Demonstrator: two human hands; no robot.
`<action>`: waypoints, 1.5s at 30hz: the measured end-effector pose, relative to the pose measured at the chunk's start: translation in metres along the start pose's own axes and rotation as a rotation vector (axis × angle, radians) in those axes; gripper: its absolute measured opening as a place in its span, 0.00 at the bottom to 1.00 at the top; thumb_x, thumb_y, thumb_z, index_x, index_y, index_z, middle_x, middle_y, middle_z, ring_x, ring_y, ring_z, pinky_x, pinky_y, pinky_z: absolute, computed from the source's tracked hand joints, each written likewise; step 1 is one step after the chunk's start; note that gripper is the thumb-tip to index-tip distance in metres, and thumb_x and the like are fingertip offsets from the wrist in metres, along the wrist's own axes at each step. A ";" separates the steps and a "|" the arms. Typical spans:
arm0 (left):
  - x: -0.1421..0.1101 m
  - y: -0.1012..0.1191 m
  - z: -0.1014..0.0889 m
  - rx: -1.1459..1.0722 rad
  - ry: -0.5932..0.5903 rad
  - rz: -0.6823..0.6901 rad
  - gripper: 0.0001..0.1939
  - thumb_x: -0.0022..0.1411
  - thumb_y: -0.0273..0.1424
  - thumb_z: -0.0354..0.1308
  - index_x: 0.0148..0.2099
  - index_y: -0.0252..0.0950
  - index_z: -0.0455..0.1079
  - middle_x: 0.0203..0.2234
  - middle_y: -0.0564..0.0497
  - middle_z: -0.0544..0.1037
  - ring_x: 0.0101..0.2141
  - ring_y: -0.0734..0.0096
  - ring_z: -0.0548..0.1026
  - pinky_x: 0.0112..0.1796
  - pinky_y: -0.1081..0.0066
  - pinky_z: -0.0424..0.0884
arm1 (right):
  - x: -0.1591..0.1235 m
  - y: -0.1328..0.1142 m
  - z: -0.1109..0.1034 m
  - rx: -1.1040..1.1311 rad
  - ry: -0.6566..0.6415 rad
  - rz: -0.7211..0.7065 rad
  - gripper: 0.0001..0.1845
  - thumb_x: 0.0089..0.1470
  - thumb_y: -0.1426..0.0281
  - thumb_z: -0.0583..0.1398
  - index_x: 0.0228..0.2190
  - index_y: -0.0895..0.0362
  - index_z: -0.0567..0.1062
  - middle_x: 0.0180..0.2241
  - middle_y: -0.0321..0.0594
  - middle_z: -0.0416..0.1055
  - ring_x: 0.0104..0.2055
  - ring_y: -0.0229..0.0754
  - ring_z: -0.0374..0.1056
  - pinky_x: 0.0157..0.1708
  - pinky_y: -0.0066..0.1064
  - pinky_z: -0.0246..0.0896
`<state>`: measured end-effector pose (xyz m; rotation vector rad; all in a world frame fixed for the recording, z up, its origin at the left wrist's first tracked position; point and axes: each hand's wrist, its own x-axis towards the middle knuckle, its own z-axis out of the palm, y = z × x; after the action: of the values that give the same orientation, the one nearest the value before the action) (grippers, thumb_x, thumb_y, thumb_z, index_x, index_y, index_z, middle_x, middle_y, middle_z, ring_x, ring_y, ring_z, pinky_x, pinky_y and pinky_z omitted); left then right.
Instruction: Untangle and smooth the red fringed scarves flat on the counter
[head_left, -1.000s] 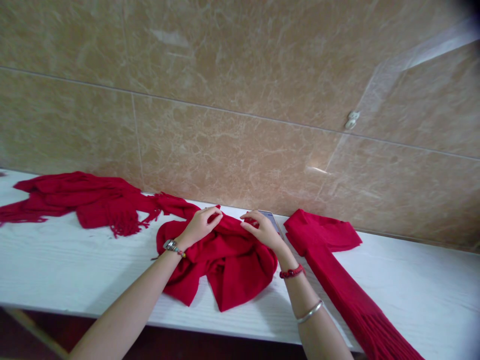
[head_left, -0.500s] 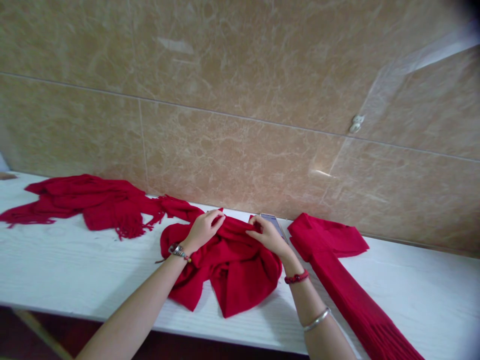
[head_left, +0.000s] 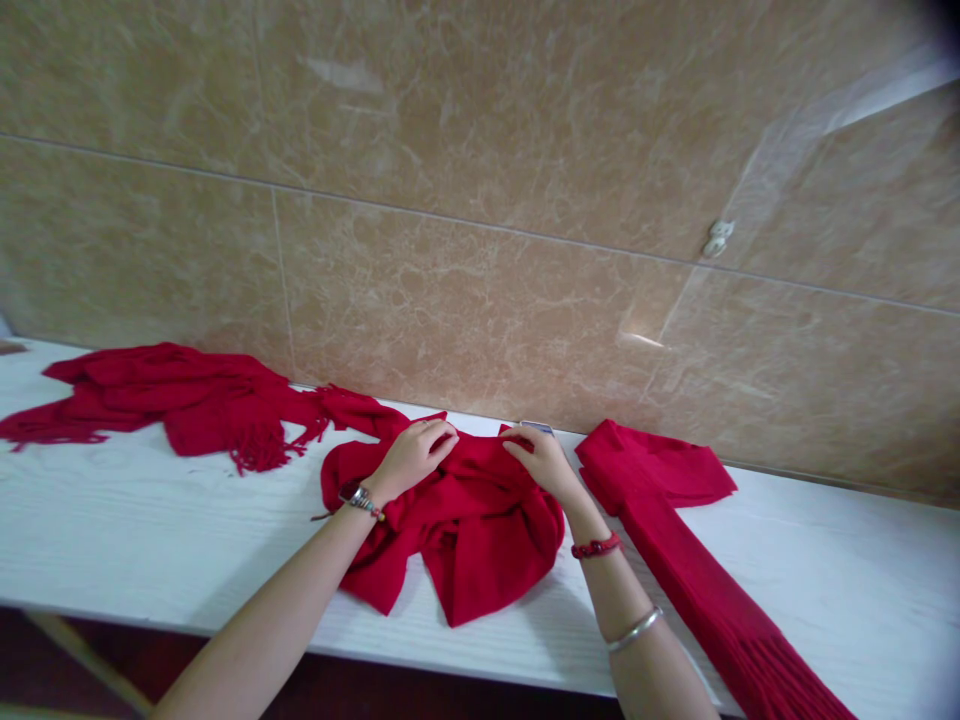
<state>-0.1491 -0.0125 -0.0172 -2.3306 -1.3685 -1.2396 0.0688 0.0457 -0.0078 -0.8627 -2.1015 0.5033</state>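
A crumpled red scarf (head_left: pixel 480 550) lies on the white table in front of me, with two loose corners toward the near edge. At its far edge my left hand (head_left: pixel 416 455) is closed, fingers and thumb pinching the cloth. My right hand (head_left: pixel 540 460) pinches the same edge a short way to the right, also closed. A flat stretch of the scarf runs between the two hands. The fingertips are partly sunk in the cloth. Behind my right hand, only a corner of a flat bluish object (head_left: pixel 538 427) shows.
To the left, another red scarf (head_left: pixel 202 395) with fringe lies heaped near the wall. On the right, a folded red scarf (head_left: pixel 675 550) hangs toward the near side of the white table (head_left: pixel 187 540). A marbled tile wall (head_left: pixel 480 280) rises directly behind the table.
My right hand has shifted slightly right and farther from me, covering more of the bluish object. My left hand has moved only a little, and the scarf's far edge lies flatter.
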 end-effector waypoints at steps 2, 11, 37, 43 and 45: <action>0.000 0.000 0.000 0.031 -0.032 0.030 0.08 0.62 0.30 0.48 0.35 0.36 0.67 0.31 0.50 0.74 0.35 0.68 0.71 0.41 0.66 0.66 | 0.000 0.001 -0.002 -0.125 0.045 -0.020 0.07 0.49 0.73 0.55 0.30 0.58 0.74 0.32 0.42 0.73 0.37 0.42 0.67 0.40 0.36 0.60; 0.000 0.006 0.000 0.099 -0.101 0.131 0.09 0.63 0.29 0.47 0.35 0.35 0.68 0.32 0.49 0.74 0.34 0.69 0.71 0.40 0.69 0.67 | -0.006 -0.013 0.014 -0.205 -0.045 -0.101 0.16 0.45 0.75 0.59 0.40 0.57 0.72 0.40 0.44 0.72 0.42 0.43 0.67 0.44 0.36 0.60; 0.001 0.000 0.004 0.266 -0.144 0.101 0.06 0.62 0.29 0.51 0.37 0.33 0.68 0.34 0.49 0.74 0.35 0.68 0.71 0.39 0.68 0.65 | -0.005 -0.018 -0.006 -0.584 -0.003 -0.027 0.05 0.51 0.76 0.57 0.31 0.58 0.73 0.33 0.43 0.73 0.37 0.44 0.66 0.40 0.34 0.56; 0.002 0.004 0.004 0.326 -0.188 0.179 0.08 0.63 0.26 0.48 0.37 0.33 0.69 0.32 0.49 0.75 0.35 0.69 0.71 0.38 0.69 0.64 | -0.013 -0.027 0.014 -0.683 0.001 -0.245 0.20 0.48 0.71 0.61 0.45 0.54 0.68 0.45 0.45 0.67 0.49 0.50 0.59 0.50 0.47 0.46; 0.002 0.006 0.003 0.319 -0.176 0.203 0.08 0.63 0.26 0.49 0.37 0.33 0.69 0.32 0.49 0.75 0.35 0.69 0.71 0.39 0.69 0.64 | -0.014 -0.030 0.021 -0.695 -0.019 -0.278 0.15 0.50 0.72 0.59 0.42 0.54 0.70 0.43 0.43 0.69 0.48 0.48 0.59 0.52 0.49 0.43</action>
<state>-0.1419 -0.0131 -0.0167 -2.3196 -1.2337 -0.7152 0.0462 0.0133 -0.0097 -0.9070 -2.3934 -0.3964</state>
